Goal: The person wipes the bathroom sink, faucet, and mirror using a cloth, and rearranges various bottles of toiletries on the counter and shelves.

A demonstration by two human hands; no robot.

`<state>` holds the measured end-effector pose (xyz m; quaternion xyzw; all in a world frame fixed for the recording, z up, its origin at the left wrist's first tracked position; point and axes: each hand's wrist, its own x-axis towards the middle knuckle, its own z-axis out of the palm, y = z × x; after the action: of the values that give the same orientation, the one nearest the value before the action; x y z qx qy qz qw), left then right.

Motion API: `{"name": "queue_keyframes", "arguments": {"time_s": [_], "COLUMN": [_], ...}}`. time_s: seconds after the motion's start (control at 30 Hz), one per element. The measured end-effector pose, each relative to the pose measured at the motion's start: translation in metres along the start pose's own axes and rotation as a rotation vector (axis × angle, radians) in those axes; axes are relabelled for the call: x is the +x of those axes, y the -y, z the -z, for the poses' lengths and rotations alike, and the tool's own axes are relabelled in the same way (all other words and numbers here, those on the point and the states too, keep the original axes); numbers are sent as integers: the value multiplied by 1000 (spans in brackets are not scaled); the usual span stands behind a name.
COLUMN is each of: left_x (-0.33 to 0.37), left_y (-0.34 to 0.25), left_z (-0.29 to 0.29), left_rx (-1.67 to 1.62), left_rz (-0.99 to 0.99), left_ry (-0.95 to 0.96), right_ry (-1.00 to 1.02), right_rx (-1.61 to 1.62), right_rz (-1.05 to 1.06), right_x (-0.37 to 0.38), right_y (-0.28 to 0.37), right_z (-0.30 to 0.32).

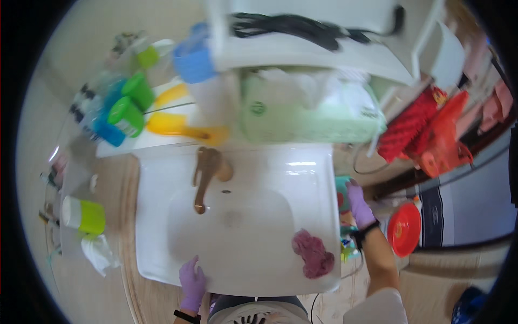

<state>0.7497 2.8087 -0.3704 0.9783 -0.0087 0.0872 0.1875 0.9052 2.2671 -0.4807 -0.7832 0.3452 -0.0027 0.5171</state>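
My left hand (192,278), in a purple glove, rests at the front rim of the white sink (237,248). Its fingers lie apart and hold nothing. To the right of the sink my right hand (358,204), also gloved, reaches down with its fingertips at a teal item (342,186). Blur and the small size hide whether those fingers grip it. A crumpled dark pink cloth (314,255) lies in the sink's right front corner. At the back of the basin stands a bronze-coloured faucet (204,181), its spout over the bowl.
Green containers (127,116) and a yellow item (172,123) stand back left. A pale green tissue pack (307,116) sits under a shelf with black cables (294,28). Red bags (431,140) hang at right above a red basin (404,229). A yellow-green cup (91,217) stands left.
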Motion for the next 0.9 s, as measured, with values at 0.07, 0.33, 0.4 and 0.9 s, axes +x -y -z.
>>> {"name": "queue_keyframes", "arguments": {"time_s": [0.07, 0.33, 0.4, 0.9], "left_x": [-2, -34, -39, 181], "left_y": [4, 45, 55, -65], "left_z": [16, 62, 69, 164], "left_rx": [-10, -109, -191, -1531], "left_rz": [16, 33, 51, 366], "left_ry": [-11, 23, 5, 793], "right_ry": [-182, 504, 541, 111], "right_rx": [-26, -857, -843, -917], "right_rz": [379, 954, 870, 770], "right_x": [-78, -328, -332, -387], "right_y": [44, 87, 86, 123], "right_z": [1, -36, -52, -109]}}
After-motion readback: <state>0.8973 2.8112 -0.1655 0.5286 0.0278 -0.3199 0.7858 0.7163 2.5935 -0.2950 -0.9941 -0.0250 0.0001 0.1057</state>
